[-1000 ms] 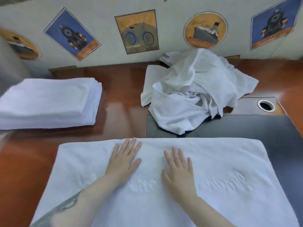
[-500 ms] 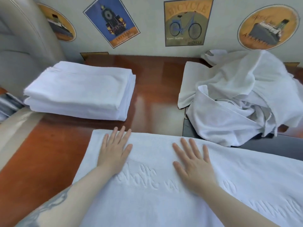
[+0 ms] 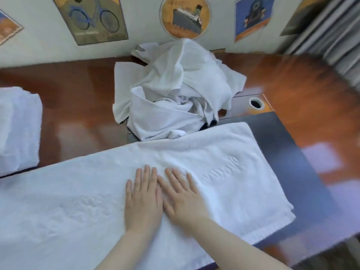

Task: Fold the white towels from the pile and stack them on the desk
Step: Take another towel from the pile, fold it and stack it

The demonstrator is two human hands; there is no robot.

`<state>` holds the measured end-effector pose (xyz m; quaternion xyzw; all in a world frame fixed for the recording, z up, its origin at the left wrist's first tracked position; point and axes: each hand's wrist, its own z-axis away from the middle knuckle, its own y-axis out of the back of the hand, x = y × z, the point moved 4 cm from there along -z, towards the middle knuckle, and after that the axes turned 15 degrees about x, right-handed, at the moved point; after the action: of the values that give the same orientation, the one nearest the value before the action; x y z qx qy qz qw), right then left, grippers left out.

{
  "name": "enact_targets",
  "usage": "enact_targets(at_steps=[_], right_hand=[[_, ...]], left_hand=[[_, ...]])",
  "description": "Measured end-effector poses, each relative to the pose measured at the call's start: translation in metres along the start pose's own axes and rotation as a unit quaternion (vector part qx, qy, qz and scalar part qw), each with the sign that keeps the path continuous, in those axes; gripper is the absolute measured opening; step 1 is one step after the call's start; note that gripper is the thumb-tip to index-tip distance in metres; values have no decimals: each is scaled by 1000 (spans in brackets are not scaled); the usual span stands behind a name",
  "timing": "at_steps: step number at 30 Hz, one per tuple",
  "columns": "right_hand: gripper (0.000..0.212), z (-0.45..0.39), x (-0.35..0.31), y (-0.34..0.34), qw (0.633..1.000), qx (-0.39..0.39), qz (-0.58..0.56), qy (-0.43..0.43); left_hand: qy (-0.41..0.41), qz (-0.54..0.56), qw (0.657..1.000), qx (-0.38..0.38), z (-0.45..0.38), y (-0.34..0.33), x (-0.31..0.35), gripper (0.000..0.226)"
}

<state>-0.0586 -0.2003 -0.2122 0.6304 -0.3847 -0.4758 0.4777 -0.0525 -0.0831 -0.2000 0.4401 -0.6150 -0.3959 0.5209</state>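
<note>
- White terry towel (image 3: 224,172) lies spread on the wooden desk (image 3: 78,106) — left hand (image 3: 143,199) and right hand (image 3: 183,199) press it flat-fingered, gripping nothing.
- Folded stack (image 3: 17,129) stands at left; crumpled pile (image 3: 175,94) waits behind.

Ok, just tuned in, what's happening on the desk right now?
A person is partway through folding towels. Both hands, left and right, lie flat side by side on a white towel spread across the near edge of the desk, smoothing it. Neither hand grips anything. The unfolded pile sits just behind the towel, against the wall. A stack of folded towels sits at the left edge of the view.
</note>
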Motion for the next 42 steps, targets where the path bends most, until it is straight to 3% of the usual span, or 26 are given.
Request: enact_targets(at_steps=[6, 8, 11, 13, 15, 20, 24, 28, 31, 35, 37, 40, 42], right_hand=[[58, 90, 165, 42, 961, 43, 44, -269], [61, 122, 198, 55, 924, 54, 50, -375], [72, 167, 231, 74, 841, 92, 45, -532], [54, 175, 237, 82, 839, 145, -18, -524], [13, 173, 239, 89, 826, 209, -110, -511], [14, 170, 256, 99, 737, 223, -263, -582], [12, 176, 260, 96, 752, 149, -249, -591], [12, 176, 258, 105, 767, 202, -225, -566], [16, 180, 261, 110, 779, 188, -169, -574], [8, 179, 262, 102, 795, 123, -144, -576], [24, 168, 259, 98, 806, 71, -159, -565], [22, 157, 258, 101, 814, 28, -164, -556], [29, 156, 251, 107, 806, 82, -199, -551]], left_hand=[[-187, 13, 978, -94, 4, -38, 129, 64], [-224, -7, 966, -126, 10, -51, 157, 71], [-259, -16, 955, -147, 20, -70, 190, 78], [-285, -2, 943, -168, 30, -76, 214, 81], [-330, -11, 925, -185, 39, -80, 236, 82], [-358, 2, 928, -100, 36, -59, 262, 72], [-366, -31, 927, -81, 43, -58, 259, 78], [-360, -14, 929, -85, 64, -62, 260, 83], [-375, 15, 923, -88, 76, -60, 263, 72], [-325, 110, 934, -97, 49, -55, 273, 29], [-298, 154, 936, -104, 8, -53, 280, 28], [-296, 118, 935, -157, -46, -54, 292, 38], [-174, 139, 949, -221, -66, -55, 296, 14]])
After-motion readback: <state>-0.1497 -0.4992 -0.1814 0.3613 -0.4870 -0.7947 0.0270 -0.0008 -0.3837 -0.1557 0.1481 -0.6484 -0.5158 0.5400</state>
